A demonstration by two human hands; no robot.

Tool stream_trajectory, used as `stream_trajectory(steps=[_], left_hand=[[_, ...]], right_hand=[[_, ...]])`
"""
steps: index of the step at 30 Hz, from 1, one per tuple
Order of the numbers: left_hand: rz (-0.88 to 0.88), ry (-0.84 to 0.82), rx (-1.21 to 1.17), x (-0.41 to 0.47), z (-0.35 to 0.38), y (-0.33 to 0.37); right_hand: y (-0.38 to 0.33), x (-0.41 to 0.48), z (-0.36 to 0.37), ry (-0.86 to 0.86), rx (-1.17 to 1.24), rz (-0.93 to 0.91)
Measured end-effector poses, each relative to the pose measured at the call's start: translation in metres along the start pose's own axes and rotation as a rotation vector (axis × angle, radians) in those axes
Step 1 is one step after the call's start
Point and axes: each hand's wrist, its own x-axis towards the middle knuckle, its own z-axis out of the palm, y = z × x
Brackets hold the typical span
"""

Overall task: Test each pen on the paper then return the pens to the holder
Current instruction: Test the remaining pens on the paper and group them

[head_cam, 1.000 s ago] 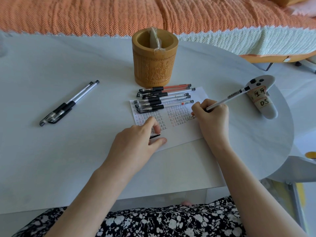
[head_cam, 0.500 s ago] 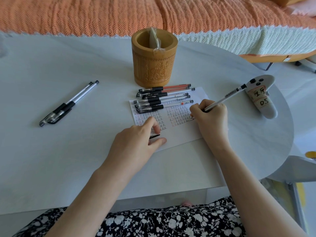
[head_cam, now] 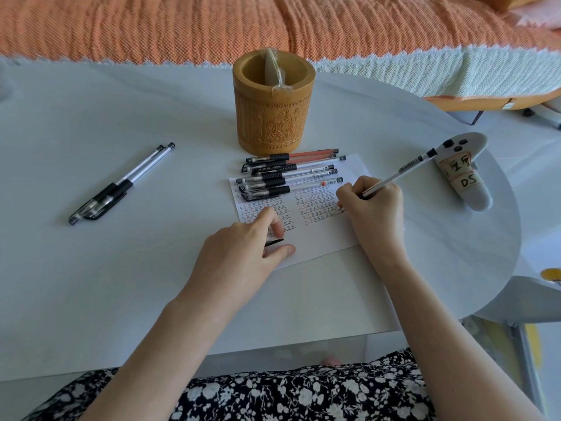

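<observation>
My right hand (head_cam: 375, 212) grips a clear pen (head_cam: 400, 173) with its tip on the white paper (head_cam: 321, 238), at the right end of rows of written marks. My left hand (head_cam: 243, 256) rests on the paper's lower left and holds a small black pen cap (head_cam: 274, 242) between thumb and fingers. Several pens (head_cam: 291, 174) lie side by side across the top of the paper. Just behind them stands the carved bamboo holder (head_cam: 273, 107), with only a clear wrapper inside. Two more pens (head_cam: 121, 183) lie together at the left of the table.
A white handheld controller (head_cam: 464, 171) with labels lies at the right, near the round table's (head_cam: 91, 268) edge. An orange bedspread (head_cam: 212, 25) runs along the far side. My lap in a floral dress is below the near edge.
My right hand has shifted slightly left and the pen's tail has swung with it while writing. My left hand has stayed in place.
</observation>
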Motion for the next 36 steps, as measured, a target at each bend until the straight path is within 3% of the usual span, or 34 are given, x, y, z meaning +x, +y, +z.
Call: stream_trajectory(steps=[20, 24, 27, 30, 36], left_hand=[[0.016, 0.002, -0.005, -0.002, -0.004, 0.003], [0.083, 0.025, -0.245, -0.005, -0.008, 0.005], [0.089, -0.097, -0.502, -0.007, -0.01, 0.006], [0.112, -0.156, -0.548, -0.007, -0.009, 0.005], [0.112, 0.02, -0.716, -0.003, -0.012, 0.001]], right_hand=[[0.0, 0.001, 0.0, 0.013, 0.097, 0.019], [-0.009, 0.004, -0.007, 0.043, 0.253, 0.073], [-0.02, 0.002, -0.015, -0.133, 0.527, 0.16], [-0.023, -0.002, -0.018, -0.301, 0.655, 0.214], [-0.03, -0.009, -0.022, -0.477, 0.682, 0.245]])
